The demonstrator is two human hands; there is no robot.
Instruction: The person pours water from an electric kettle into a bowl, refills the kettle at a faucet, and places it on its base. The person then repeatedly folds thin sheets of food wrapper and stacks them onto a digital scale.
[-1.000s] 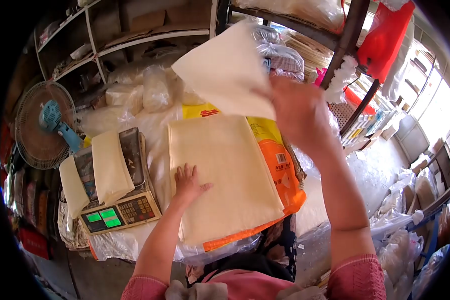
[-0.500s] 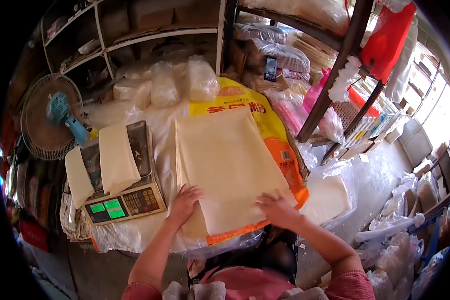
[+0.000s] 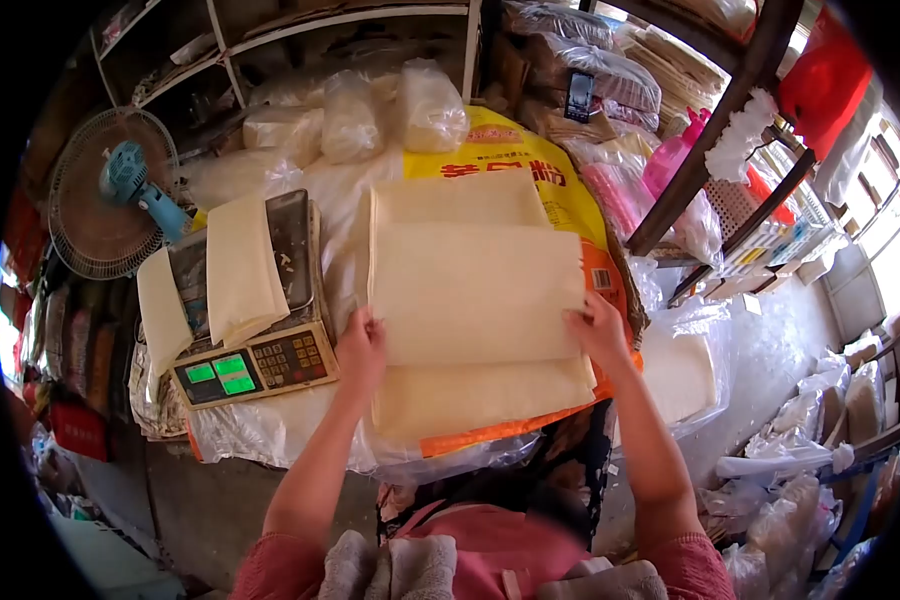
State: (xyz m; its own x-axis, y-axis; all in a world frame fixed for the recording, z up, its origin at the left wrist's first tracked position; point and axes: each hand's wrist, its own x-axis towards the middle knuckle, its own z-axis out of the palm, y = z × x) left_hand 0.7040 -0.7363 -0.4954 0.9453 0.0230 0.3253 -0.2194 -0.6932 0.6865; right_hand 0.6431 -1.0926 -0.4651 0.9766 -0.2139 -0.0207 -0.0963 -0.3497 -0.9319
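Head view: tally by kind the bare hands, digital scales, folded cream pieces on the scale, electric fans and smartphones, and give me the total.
Bare hands: 2 (left hand, right hand)
Digital scale: 1
Folded cream pieces on the scale: 2
Electric fan: 1
Smartphone: 1
Total: 7

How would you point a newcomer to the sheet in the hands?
Find the yellow-orange sack right of the scale. A cream stack lies partly over it. The sheet is above that, its sides pinched by the left hand and right hand; the stack shows beyond its near and far edges.
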